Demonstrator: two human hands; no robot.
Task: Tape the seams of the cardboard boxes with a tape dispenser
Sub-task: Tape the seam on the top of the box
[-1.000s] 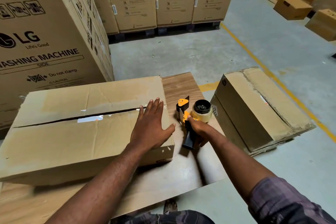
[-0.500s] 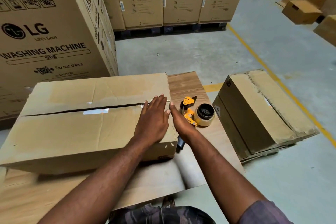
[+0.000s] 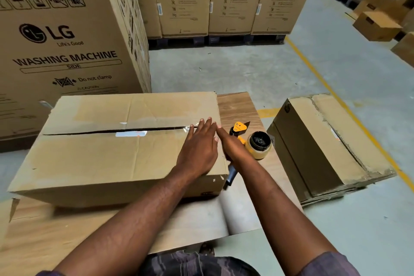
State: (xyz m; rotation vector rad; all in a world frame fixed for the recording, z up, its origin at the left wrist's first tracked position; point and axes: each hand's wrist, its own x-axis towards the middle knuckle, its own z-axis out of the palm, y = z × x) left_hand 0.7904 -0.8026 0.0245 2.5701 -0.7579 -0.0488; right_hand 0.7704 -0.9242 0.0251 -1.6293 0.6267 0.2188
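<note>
A second ago my right hand [image 3: 233,148] was wrapped round the tape dispenser [image 3: 252,141]. It has since let go, and the tool now lies on its side on the wooden table [image 3: 237,105], just beside the right end of the box [image 3: 100,163]. That hand is stretched out with straight fingers, their tips at the box's right edge where the seam [image 3: 112,131] runs out. It may be smoothing down a tape end there, though on my feed I cannot make out any strip. My left hand [image 3: 199,150] has hardly moved: flat, palm down on the top flap, pressing beside the seam's right end. So neither hand grasps anything. I judge the taping run has not begun, since the dark gap stands open along most of the top. The dispenser sits just right of my right hand, its dark handle poking out under the wrist, so a short reach back would take it up
</note>
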